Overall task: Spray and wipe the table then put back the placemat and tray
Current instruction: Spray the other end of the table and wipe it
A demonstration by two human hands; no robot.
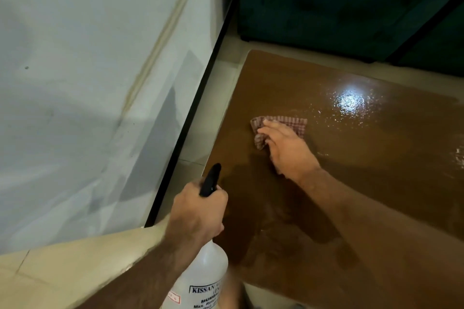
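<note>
The brown table (364, 163) fills the right half of the view, its top wet and glinting with droplets. My right hand (286, 148) presses a red-and-white checked cloth (288, 121) flat onto the table near its left edge, fingers spread over it. My left hand (198, 211) grips the neck of a white spray bottle (203, 276) with a black nozzle (211, 179), held over the table's near left corner. No placemat or tray is in view.
A white wall (88, 83) with a dark skirting strip (200, 98) runs along the left, with a strip of pale tiled floor (218, 88) between it and the table. A dark teal piece of furniture (339, 7) stands behind the table.
</note>
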